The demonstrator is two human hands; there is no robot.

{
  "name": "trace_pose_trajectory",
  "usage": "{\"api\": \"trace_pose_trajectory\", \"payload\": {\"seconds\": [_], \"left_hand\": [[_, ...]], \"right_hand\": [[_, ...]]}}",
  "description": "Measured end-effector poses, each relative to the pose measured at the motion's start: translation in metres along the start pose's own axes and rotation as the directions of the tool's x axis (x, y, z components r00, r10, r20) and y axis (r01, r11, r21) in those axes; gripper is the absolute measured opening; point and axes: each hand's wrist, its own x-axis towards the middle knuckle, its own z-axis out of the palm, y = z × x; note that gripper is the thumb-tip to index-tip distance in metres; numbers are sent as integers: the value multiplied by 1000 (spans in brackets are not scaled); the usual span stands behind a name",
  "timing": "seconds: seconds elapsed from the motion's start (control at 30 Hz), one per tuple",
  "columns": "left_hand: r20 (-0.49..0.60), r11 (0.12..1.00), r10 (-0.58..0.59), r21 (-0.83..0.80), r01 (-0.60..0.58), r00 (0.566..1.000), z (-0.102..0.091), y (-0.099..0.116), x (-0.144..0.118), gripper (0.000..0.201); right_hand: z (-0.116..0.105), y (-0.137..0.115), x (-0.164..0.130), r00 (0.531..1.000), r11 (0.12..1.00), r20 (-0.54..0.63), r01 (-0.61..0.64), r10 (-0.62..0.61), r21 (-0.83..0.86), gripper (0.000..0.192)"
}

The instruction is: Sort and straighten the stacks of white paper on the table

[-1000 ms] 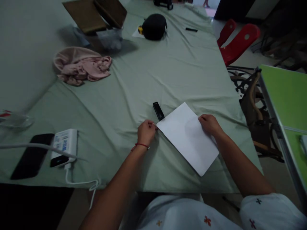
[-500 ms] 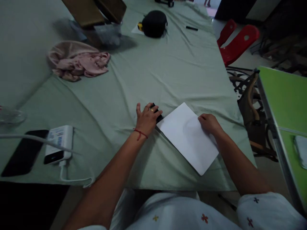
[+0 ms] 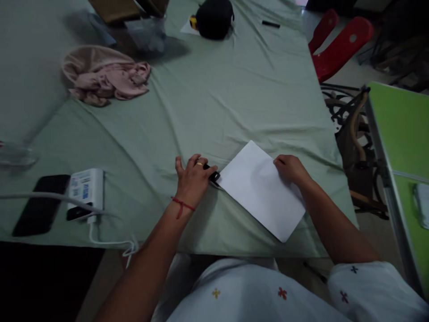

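Head view: left hand (image 3: 194, 179) covers unlabelled black device (image 3: 213, 175).

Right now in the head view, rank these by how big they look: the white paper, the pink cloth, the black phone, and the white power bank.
1. white paper
2. pink cloth, farther away, so unsure
3. black phone
4. white power bank

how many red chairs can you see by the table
2: the nearer red chair past the table's far right edge, and a second red chair just behind it, partly hidden. Others may lie outside the view.
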Motion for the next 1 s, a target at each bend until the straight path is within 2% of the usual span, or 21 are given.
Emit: {"api": "trace_pose_trajectory", "payload": {"seconds": [0.13, 0.23, 0.3, 0.4, 0.47, 0.63, 0.83, 0.93, 1.0], "left_hand": [[20, 999, -21, -28, 21, 1000, 2, -1, -3, 46], [30, 993, -46, -103, 49, 998, -2, -3, -3, 60], [3, 982, -69, -173, 69, 998, -7, -5, 0, 65], [-87, 966, -122, -238, 98, 989, -9, -5, 6, 56], [-111, 962, -153, -243, 123, 982, -4, -3, 10, 52], [-32, 962, -133, -245, 121, 991, 27, 1, 11, 48], [-105, 954, -67, -299, 32, 992, 47, -5, 8, 39], [-155, 948, -112, -314, 58, 982, 50, -8, 6, 34], [-216, 944, -193, -306, 121, 957, 50, -17, 2, 33]], "right_hand": [[1, -2, 0, 1000, 1000, -8, 16, -16, -6, 30], [1, -2, 1, 1000, 1000, -5, 15, -15, -7, 30], [2, -2, 1, 1000, 1000, -10, 22, -22, 0, 29], [3, -2, 1, 1000, 1000, -20, 25, -24, 15, 28], [3, -2, 1, 1000, 1000, -16, 25, -25, 17, 29], [6, 0, 4, 1000, 1000, 5, 12, -12, 12, 30], [13, -1, 7, 999, 999, -20, 39, -39, -2, 30], [13, 3, 2, 997, 993, -18, 74, -73, 89, 29], [10, 9, -3, 994, 980, -11, 111, -111, 163, 28]]}}
